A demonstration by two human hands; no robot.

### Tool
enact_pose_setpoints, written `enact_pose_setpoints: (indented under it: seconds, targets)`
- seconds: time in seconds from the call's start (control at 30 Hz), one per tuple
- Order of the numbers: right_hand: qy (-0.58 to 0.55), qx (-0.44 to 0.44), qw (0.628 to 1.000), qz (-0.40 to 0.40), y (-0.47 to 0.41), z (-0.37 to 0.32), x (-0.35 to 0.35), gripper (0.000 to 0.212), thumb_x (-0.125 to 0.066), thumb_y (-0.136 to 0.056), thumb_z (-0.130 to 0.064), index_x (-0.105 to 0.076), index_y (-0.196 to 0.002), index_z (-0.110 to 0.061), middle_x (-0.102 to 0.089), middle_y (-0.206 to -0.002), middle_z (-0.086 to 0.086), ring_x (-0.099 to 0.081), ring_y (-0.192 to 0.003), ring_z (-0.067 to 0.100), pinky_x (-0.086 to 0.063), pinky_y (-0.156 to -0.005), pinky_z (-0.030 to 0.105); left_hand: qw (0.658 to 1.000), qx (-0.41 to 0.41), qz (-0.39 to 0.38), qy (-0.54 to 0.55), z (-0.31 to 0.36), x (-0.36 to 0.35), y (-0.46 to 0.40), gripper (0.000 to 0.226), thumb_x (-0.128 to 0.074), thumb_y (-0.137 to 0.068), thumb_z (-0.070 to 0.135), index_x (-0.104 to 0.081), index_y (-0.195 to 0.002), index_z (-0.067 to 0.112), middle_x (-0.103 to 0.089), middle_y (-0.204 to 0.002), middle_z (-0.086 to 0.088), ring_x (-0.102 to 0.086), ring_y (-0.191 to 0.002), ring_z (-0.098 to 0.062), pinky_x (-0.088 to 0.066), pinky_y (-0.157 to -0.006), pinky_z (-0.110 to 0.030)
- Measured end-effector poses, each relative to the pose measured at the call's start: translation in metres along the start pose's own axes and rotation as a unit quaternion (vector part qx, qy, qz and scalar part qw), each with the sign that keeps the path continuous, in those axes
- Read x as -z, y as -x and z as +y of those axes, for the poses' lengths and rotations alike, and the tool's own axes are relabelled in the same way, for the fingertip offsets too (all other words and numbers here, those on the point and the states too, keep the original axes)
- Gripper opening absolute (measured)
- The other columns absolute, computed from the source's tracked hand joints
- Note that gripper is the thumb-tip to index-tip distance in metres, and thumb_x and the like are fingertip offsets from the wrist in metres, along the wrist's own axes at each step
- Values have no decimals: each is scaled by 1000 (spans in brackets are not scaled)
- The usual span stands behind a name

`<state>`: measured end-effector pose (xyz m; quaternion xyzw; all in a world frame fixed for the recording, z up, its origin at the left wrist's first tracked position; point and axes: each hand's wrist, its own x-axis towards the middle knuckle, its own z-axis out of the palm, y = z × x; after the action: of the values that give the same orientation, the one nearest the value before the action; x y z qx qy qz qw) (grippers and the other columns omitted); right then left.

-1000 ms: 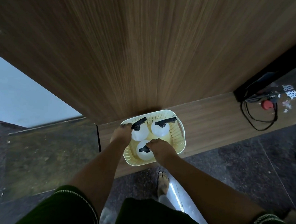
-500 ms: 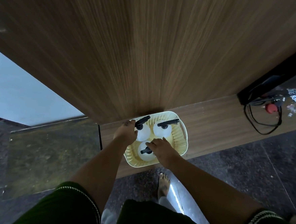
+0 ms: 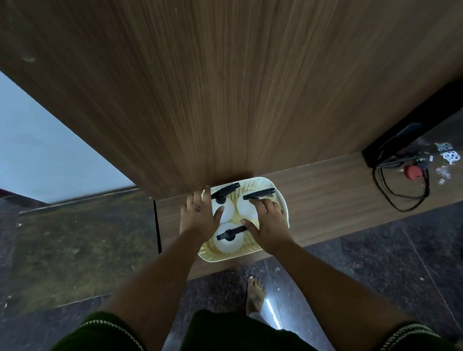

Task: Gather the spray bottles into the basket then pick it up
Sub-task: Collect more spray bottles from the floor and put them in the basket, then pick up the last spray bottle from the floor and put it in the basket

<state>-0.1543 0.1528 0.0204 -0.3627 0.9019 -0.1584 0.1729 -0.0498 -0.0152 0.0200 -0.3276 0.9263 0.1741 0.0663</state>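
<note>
both hands — left hand (image 3: 199, 214), right hand (image 3: 268, 223) — spread over three spray bottles (image 3: 227, 239) inside the basket (image 3: 227, 258).

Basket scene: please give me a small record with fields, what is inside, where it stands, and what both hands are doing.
basket: cream, perforated, on the low wooden ledge against the wood panel
contents: three white spray bottles with black tops; near one
left hand: at the basket's left side, fingers spread
right hand: over the basket's right side, fingers spread
lifted: cannot tell
nearby: black cable

Dark green sleeves (image 3: 109, 336) (pale braided trim), barefoot
</note>
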Motion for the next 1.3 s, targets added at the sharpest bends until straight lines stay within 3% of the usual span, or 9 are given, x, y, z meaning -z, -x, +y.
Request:
enact_pose_setpoints:
  seconds: [0.3,0.47,0.7,0.83,0.93,1.1,1.2,1.3]
  targets:
    - [-1,-118,992,43,49,9,23,63,-51,-86,-57,-39,-136,-20,-47,-131,10,-42,-120,31,-41,-95,46,997,-70,-9,-6,16,15,41,70,-42,-94,50,-23,-148,9,-32,-150,-14,-30,-137,-33,-33,-108,-47]
    - [-97,-238,961,98,116,10,16,63,-57,-85,-51,-37,-137,-22,-44,-133,10,-39,-125,32,-39,-97,49,987,-155,-28,-11,22,33,66,69,-45,-93,48,-22,-148,12,-29,-152,-10,-27,-137,-29,-31,-107,-45]
    - [-169,-434,882,74,224,45,-21,67,-58,-86,-47,-32,-139,-16,-36,-140,15,-33,-130,37,-38,-101,54,968,-244,-42,-33,46,33,89,60,-55,-91,36,-34,-139,8,-37,-142,-14,-33,-129,-33,-41,-98,-49]
    - [-211,-512,829,76,289,80,-39,61,-60,-87,-41,-34,-137,-18,-37,-139,16,-35,-129,38,-38,-101,52,954,-288,-79,-20,89,4,112,61,-58,-89,32,-34,-140,7,-40,-138,-14,-34,-127,-34,-40,-100,-47]
    - [-257,-578,770,85,334,108,-54,64,-60,-87,-40,-32,-140,-16,-32,-144,17,-31,-132,40,-35,-105,51,938,-321,-129,-34,123,-28,134,57,-57,-89,32,-37,-135,6,-40,-134,-16,-35,-126,-36,-39,-100,-47]
    - [-290,-657,688,104,400,153,-93,58,-63,-84,-38,-42,-133,-15,-43,-137,18,-43,-126,37,-37,-108,42,904,-347,-227,-101,166,-95,163,61,-57,-90,32,-33,-139,6,-38,-140,-16,-33,-131,-36,-32,-107,-44]
    - [-302,-688,653,95,428,190,-111,57,-63,-84,-37,-42,-131,-13,-41,-137,19,-43,-125,36,-37,-108,42,881,-373,-262,-123,204,-146,168,63,-60,-88,31,-34,-139,4,-42,-136,-19,-36,-129,-38,-26,-111,-41]
    - [-311,-695,641,97,438,233,-124,58,-64,-84,-38,-42,-132,-14,-40,-137,18,-46,-122,36,-40,-106,41,886,-335,-298,-118,249,-197,175,67,-60,-87,35,-32,-141,7,-39,-141,-19,-31,-133,-39,-30,-112,-46]
